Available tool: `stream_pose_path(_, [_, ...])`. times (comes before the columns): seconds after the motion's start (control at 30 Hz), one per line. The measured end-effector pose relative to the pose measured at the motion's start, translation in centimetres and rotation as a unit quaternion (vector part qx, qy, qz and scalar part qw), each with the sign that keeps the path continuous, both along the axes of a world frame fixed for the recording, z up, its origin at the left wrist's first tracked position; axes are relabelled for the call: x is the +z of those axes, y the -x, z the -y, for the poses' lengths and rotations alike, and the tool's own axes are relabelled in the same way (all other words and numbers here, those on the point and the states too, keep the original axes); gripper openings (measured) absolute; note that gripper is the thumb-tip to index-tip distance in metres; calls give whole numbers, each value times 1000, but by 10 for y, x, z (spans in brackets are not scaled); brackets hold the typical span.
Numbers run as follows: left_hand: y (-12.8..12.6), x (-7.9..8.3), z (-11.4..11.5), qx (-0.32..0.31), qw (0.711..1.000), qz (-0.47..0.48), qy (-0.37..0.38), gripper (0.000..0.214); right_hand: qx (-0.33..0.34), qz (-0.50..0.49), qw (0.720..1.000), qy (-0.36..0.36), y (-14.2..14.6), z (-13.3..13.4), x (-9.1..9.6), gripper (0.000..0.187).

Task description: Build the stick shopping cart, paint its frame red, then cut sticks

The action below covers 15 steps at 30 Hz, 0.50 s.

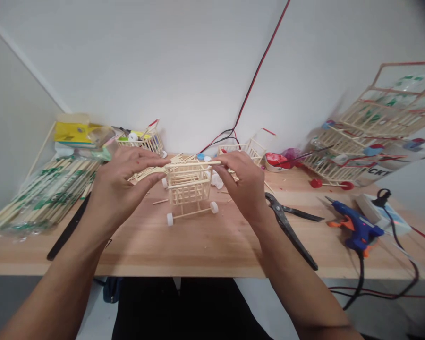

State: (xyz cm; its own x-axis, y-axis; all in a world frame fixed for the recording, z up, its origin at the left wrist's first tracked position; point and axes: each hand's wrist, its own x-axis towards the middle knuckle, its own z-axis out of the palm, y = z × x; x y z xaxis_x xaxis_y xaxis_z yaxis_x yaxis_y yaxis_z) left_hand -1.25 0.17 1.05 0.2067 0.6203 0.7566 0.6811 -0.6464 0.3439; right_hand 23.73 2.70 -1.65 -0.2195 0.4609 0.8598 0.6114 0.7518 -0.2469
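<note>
A small cart built of thin wooden sticks (189,189) stands on the wooden table (205,245) on white wheels. Across its top rim lies a single wooden stick (193,164). My left hand (122,182) pinches the stick's left end between thumb and fingers. My right hand (242,182) pinches its right end, fingers curled over the cart's right top corner. Both hands hover just above the cart's upper frame.
Black scissors (290,226) lie right of my right hand, and a blue glue gun (356,229) with its cord further right. Packs of sticks (46,193) lie at the left. More stick carts (371,132) and bottle caps stand along the wall.
</note>
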Motion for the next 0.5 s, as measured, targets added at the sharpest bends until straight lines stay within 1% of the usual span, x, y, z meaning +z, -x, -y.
stream_pose_path(0.07, [-1,-2,-3,-11,1000,-1,4,13,0,2,1000,2,0,0,0,14])
stream_pose_path(0.23, [-3,-5,-10,-6,1000,9,-1,4,1,-1,1000,5,0,0,0,13])
stream_pose_path(0.5, [-2,-10,-12,-18,999,20,-27,9,8,-3,1000,3,1,-1,1,13])
